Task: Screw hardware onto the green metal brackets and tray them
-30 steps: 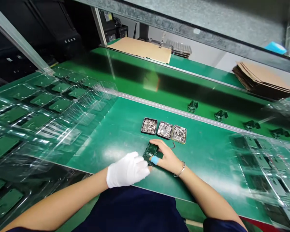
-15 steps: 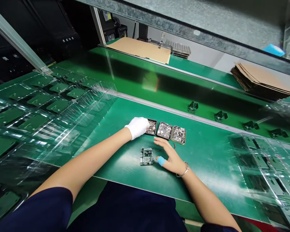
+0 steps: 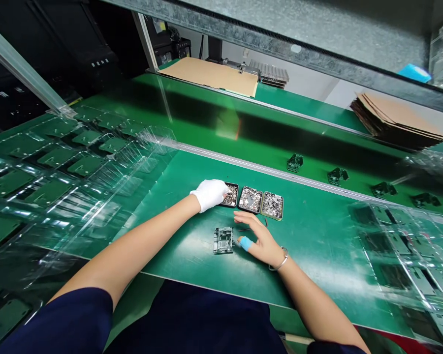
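Observation:
My left hand (image 3: 210, 194), in a white glove, reaches to the leftmost tray of small metal parts (image 3: 231, 195). Its fingers are curled at the tray's left side, and what they pinch, if anything, is hidden. My right hand (image 3: 259, 235), bare with blue tape on the thumb, is held with fingers stretched and apart. Between the two arms a small metal frame assembly (image 3: 223, 240) lies on the green bench, just left of my right thumb. A middle tray (image 3: 250, 199) and a right tray (image 3: 272, 205), both with small shiny parts, stand alongside the first.
Clear plastic blister trays (image 3: 74, 157) cover the left side, and more blister trays (image 3: 409, 255) lie at the right. Several dark assemblies (image 3: 294, 162) sit beyond the metal rail (image 3: 243, 162). Cardboard sheets (image 3: 402, 120) are stacked at the back right. A metal shelf (image 3: 280, 34) hangs above.
The view has shifted very slightly. My left fingers have moved a little at the leftmost tray; my right hand stays beside the metal frame assembly.

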{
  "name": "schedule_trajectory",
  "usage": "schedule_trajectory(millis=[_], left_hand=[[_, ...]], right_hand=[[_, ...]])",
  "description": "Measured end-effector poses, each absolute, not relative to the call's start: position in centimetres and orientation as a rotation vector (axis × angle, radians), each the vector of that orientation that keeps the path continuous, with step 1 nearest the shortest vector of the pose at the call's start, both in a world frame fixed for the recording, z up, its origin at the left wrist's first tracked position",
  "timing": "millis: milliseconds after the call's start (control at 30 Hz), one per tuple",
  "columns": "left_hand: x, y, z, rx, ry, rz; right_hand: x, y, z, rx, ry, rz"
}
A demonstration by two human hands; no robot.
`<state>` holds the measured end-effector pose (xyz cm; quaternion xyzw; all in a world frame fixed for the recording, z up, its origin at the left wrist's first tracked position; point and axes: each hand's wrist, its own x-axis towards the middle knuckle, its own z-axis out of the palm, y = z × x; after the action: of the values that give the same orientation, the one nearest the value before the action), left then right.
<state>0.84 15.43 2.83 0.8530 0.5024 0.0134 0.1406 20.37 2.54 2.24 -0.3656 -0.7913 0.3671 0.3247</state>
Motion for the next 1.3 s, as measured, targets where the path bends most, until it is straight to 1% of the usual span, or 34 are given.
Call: schedule_trajectory(millis=[133,200,267,333,400,500,633,767,967,1067,1200,1300], left_hand=[[-0.7,14.6,3.4,2.434,1.477,0.230],[-1.2,13.5,4.3,2.418,1.484,0.315],[-1.2,11.5,5.4,2.340,1.434,0.472],[-0.7,9.0,6.3,2.162,1.301,0.680],[0.0,6.5,6.9,2.020,1.166,0.764],[1.1,3.9,6.7,1.937,1.080,0.788],[1.7,2.8,5.9,1.910,1.081,0.849],[1.3,2.5,5.6,1.943,0.958,0.872],[0.2,0.8,5.1,2.100,0.887,0.954],[0.0,-0.3,4.6,2.145,0.863,1.041],[-0.5,-1.4,3.5,2.190,0.892,1.146],[-1.2,-1.6,2.3,2.204,1.086,1.190]], right_hand=[[20.4,2.9,1.6,-1.022,-1.950,0.988],[20.2,3.0,1.4,-1.077,-1.838,1.008],[19.9,2.9,1.5,-1.113,-1.707,1.042],[19.3,2.7,1.9,-1.092,-1.573,1.151],[18.6,2.3,2.5,-1.030,-1.444,1.314],[17.7,1.9,3.2,-0.981,-1.308,1.475],[17.6,1.6,3.5,-0.969,-1.248,1.541],[18.2,1.5,3.4,-0.934,-1.268,1.640],[18.6,0.7,3.5,-0.809,-1.267,1.946],[18.6,0.2,3.9,-0.781,-1.447,1.884],[19.0,0.2,4.5,-0.759,-1.809,1.557],[19.7,0.9,4.7,-0.800,-1.860,1.368]])
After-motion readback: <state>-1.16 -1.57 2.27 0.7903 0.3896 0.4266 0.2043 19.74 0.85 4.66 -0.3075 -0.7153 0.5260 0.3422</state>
